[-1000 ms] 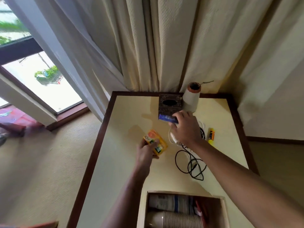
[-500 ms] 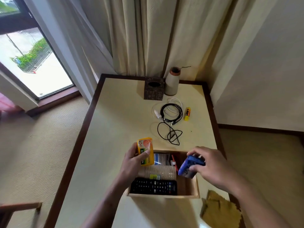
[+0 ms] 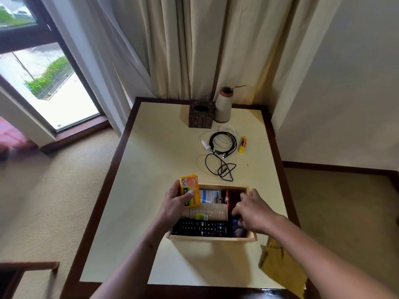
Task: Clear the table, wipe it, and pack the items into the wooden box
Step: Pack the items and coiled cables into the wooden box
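**Near edge.** A yellow cloth [image 3: 280, 266] lay crumpled at the near right corner of the counter [image 3: 151, 169], partly over the edge. Wiping was judged not yet done, as loose items lay on the surface.

**Wooden box.** The wooden box [image 3: 212, 238] sat just beyond the cloth, right of centre, and was largely filled.
- A black remote control [image 3: 203, 228] lay along its near wall.
- A stack of paper cups [image 3: 208, 212] lay on its side behind the remote.
- A blue-and-white packet [image 3: 208, 196] and a red item [image 3: 227, 197] were at the far wall.

**Hands.** The right hand [image 3: 252, 212] reached into the box's right end, fingers curled over a blue item [image 3: 236, 225]. Whether they gripped it could not be told. The left hand [image 3: 176, 203] gripped an orange soap box [image 3: 190, 192], held upright over the box's far left corner and not yet placed.

**Beyond the box.** These items awaited packing:
- a loose black cable [image 3: 220, 167] lying near the box's far wall
- a coiled black cable [image 3: 224, 140] overlapping a white cable [image 3: 226, 128]
- a yellow glue stick [image 3: 243, 144] just to the right of the cables

**Far edge.** A dark tissue box [image 3: 200, 116] and a grey vase [image 3: 223, 106] stood side by side before the curtain [image 3: 194, 50].

**Progress.** Packing was judged partly complete.

**Room for moving.** The counter's left half offered open room. Space inside the box looked scant. The wall stood close on the right.
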{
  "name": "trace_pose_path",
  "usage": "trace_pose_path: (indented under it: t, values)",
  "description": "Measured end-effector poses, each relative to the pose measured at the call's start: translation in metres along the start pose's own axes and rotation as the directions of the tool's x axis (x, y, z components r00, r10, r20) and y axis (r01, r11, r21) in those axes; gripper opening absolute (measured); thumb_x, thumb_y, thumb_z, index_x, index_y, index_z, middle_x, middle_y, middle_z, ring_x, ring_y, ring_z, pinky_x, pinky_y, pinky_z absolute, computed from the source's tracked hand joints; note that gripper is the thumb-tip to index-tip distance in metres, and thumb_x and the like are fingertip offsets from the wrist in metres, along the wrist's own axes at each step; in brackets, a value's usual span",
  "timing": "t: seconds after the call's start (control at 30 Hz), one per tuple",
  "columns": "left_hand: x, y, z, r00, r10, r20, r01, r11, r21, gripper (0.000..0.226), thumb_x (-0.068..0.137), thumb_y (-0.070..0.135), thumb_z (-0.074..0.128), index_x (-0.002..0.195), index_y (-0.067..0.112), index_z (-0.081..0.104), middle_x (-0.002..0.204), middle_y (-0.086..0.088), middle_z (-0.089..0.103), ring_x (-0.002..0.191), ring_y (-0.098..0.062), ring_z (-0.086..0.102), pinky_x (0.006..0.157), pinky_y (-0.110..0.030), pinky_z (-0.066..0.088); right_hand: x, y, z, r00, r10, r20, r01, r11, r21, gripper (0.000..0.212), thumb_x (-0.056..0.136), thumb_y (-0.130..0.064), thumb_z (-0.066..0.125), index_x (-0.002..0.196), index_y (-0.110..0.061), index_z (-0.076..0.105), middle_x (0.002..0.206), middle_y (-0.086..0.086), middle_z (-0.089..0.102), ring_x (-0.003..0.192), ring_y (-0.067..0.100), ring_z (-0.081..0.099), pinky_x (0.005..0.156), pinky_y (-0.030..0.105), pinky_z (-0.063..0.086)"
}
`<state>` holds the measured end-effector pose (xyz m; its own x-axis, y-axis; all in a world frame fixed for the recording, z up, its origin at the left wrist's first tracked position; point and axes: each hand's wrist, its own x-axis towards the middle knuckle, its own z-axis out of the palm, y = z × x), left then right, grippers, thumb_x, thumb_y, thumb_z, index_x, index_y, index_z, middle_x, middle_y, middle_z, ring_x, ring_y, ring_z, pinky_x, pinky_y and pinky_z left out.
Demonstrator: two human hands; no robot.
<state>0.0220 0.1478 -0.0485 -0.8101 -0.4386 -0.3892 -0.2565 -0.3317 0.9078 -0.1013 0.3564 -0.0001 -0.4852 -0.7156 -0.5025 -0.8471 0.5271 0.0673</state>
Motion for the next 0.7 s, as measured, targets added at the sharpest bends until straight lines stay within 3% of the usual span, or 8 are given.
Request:
trace_pose_path:
  t: [0.13,0.3,0.4,0.53,0.63,0.7]
  values:
    - [0.0,-0.002,-0.001,1.0,-0.009,-0.013,0.008,1.0,-0.011,0.025,0.099,0.008,0.063,0.123,0.013,0.064,0.113,-0.017,0.073,0.097,-0.032,0.072,0.076,-0.039,0.061,0.006,-0.002,0.012,0.999,0.025,-0.025,-0.025,0.999,-0.032,0.027,0.095,-0.019,0.063,0.12,-0.025,0.073,0.115,0.003,0.07,0.113,0.022,0.052,0.107,0.042,0.025]
    - [-0.001,-0.001,-0.001,1.0,-0.015,-0.001,0.015,1.0,-0.006,0.026,0.1,0.01,0.062,0.125,0.014,0.061,0.113,-0.014,0.073,0.099,-0.032,0.074,0.075,-0.038,0.062,0.009,-0.003,0.018,0.992,0.049,-0.114,-0.057,0.996,-0.07,0.024,0.099,-0.018,0.058,0.114,-0.025,0.076,0.108,0.001,0.071,0.11,0.023,0.048,0.097,0.04,0.027]
    - [-0.001,-0.002,-0.001,1.0,-0.016,0.005,0.016,1.0,-0.004,0.025,0.1,0.01,0.062,0.125,0.014,0.061,0.112,-0.014,0.073,0.099,-0.032,0.074,0.074,-0.038,0.062,0.012,-0.006,0.022,0.991,0.055,-0.119,-0.069,0.99,-0.121,0.021,0.1,-0.018,0.057,0.11,-0.02,0.075,0.107,0.003,0.071,0.113,0.025,0.049,0.099,0.042,0.029]
    - [-0.001,-0.004,0.0,1.0,-0.005,-0.021,0.005,1.0,0.009,0.023,0.099,0.006,0.063,0.121,0.013,0.063,0.112,-0.016,0.074,0.093,-0.026,0.076,0.074,-0.037,0.061,0.01,-0.004,0.018,0.985,0.061,-0.161,-0.07,0.996,-0.054,0.018,0.096,-0.013,0.057,0.104,-0.019,0.072,0.099,0.003,0.07,0.106,0.025,0.055,0.1,0.04,0.031]
    - [0.001,-0.001,0.002,0.999,-0.004,-0.05,0.006,0.999,0.031,0.027,0.096,0.005,0.067,0.121,0.013,0.062,0.113,-0.017,0.073,0.094,-0.028,0.075,0.071,-0.038,0.061,0.011,0.007,0.014,0.933,0.082,-0.35,-0.024,0.986,0.166,0.03,0.09,-0.012,0.057,0.116,-0.026,0.062,0.106,-0.002,0.065,0.1,0.02,0.058,0.097,0.036,0.039]
    - [-0.001,0.002,0.008,0.997,0.025,-0.071,-0.02,0.998,0.067,0.03,0.093,0.002,0.068,0.119,0.016,0.06,0.109,-0.016,0.073,0.094,-0.031,0.074,0.067,-0.036,0.061,0.014,0.014,0.012,0.929,-0.018,-0.37,0.083,0.984,0.159,0.053,0.088,-0.013,0.065,0.136,-0.032,0.054,0.119,0.0,0.058,0.107,0.02,0.058,0.094,0.035,0.044]
